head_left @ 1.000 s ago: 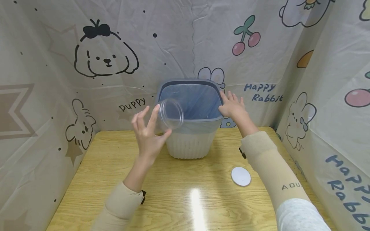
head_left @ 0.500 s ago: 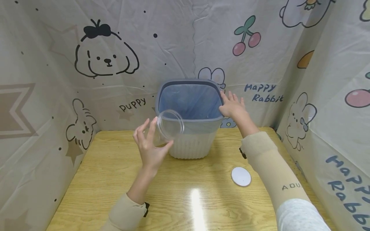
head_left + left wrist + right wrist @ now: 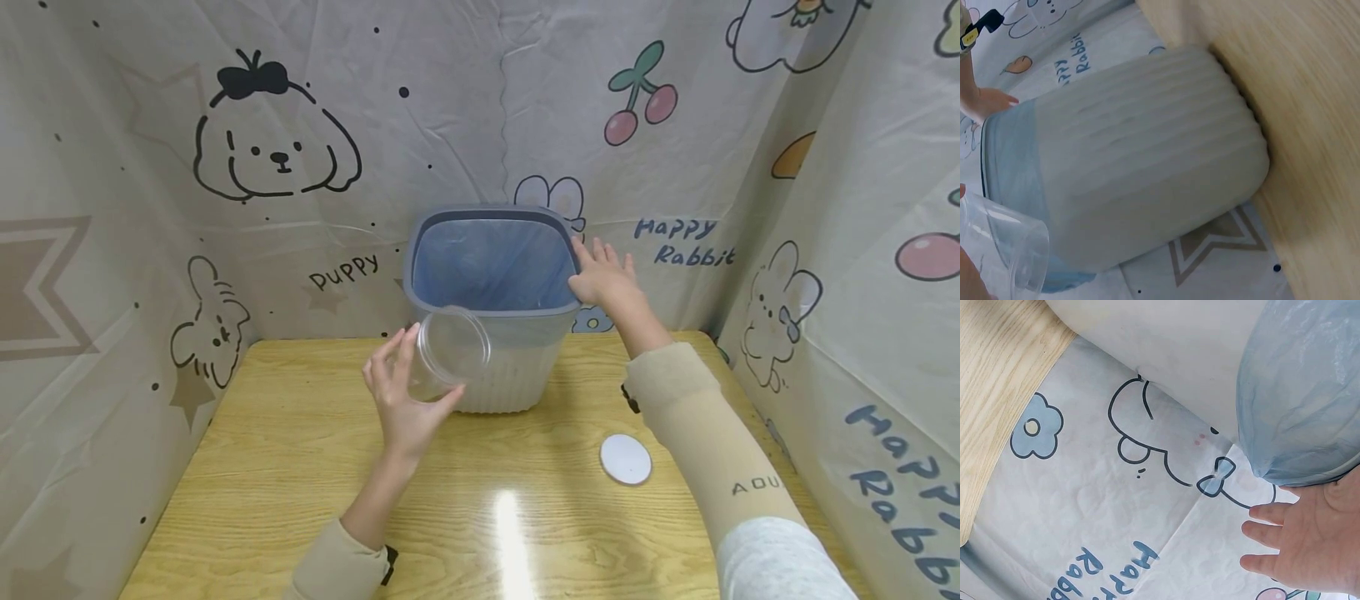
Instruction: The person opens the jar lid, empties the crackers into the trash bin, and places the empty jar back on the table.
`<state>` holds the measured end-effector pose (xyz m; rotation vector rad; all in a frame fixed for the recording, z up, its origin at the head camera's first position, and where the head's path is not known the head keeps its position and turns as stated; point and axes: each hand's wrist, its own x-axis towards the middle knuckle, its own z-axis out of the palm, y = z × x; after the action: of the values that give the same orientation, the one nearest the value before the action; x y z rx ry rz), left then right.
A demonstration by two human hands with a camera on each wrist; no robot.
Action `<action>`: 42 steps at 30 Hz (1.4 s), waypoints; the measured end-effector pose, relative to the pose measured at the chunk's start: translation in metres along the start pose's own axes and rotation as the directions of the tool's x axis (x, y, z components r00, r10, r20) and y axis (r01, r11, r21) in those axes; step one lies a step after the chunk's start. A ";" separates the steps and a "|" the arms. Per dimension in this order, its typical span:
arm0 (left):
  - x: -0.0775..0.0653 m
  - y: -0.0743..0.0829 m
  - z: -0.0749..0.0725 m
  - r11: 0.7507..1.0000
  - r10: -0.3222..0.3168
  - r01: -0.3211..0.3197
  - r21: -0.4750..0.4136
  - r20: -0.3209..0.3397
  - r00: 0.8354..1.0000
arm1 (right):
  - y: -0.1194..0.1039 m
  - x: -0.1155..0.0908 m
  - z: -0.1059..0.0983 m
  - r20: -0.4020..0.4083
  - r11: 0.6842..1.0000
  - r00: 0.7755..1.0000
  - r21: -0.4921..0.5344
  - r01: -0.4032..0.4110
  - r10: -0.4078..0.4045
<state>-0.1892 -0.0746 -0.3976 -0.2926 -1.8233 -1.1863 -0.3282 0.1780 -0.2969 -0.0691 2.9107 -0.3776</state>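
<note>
My left hand [image 3: 408,417] grips a clear plastic jar [image 3: 456,348] between fingers and thumb, with the jar tilted and its round end facing right. The jar [image 3: 1025,256] appears at the lower left of the left wrist view. Behind it stands a white ribbed trash bin [image 3: 517,367], lined with a blue bag [image 3: 495,258] folded over the rim. With fingers spread, my right hand [image 3: 603,275] touches the bin's right rim; the right wrist view shows that hand [image 3: 1310,537] beside the bag. A round white lid [image 3: 626,459] lies on the table, right of the bin.
The wooden table [image 3: 300,467] ends at a printed cloth [image 3: 450,125] that hangs behind it and on both sides. The bin stands near the table's back edge, close to the cloth.
My left hand has come down and a little to the right with the jar, from the bin's rim to in front of its wall. The right hand, bin and lid have stayed put.
</note>
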 end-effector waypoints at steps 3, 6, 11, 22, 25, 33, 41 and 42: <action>-0.004 0.001 0.001 0.999 -0.021 0.022 -0.034 0.025 0.999 | 0.000 0.000 0.000 -0.004 1.000 1.000 0.000 0.001 -0.001; -0.009 0.002 0.003 0.997 -0.050 0.053 -0.062 0.050 0.998 | 0.000 -0.001 0.000 -0.005 1.000 1.000 0.002 0.002 -0.002; -0.019 0.003 0.007 0.989 -0.120 0.127 -0.073 0.087 0.989 | 0.000 -0.001 0.000 -0.003 1.000 1.000 0.000 0.002 -0.002; -0.042 -0.004 0.019 0.985 -0.118 0.135 -0.105 0.156 0.981 | 0.000 0.000 0.000 -0.005 1.000 1.000 0.002 -0.002 0.002; -0.050 -0.006 0.022 0.984 -0.124 0.145 -0.100 0.191 0.974 | 0.000 0.000 0.000 -0.004 1.000 1.000 -0.001 -0.002 0.002; -0.075 -0.014 0.031 0.978 -0.149 0.178 -0.104 0.240 0.959 | 0.000 0.000 0.000 -0.001 1.000 1.000 -0.008 0.001 -0.001; -0.090 -0.020 0.034 0.962 -0.207 0.248 -0.116 0.284 0.936 | 0.000 -0.001 0.000 -0.001 1.000 1.000 -0.012 0.001 -0.001; -0.091 -0.021 0.034 0.956 -0.224 0.269 -0.120 0.298 0.928 | 0.000 -0.001 0.000 -0.001 1.000 1.000 -0.011 0.001 -0.001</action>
<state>-0.1705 -0.0331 -0.4864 -0.3439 -2.0603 -1.5359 -0.3276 0.1776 -0.2966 -0.0721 2.9141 -0.3615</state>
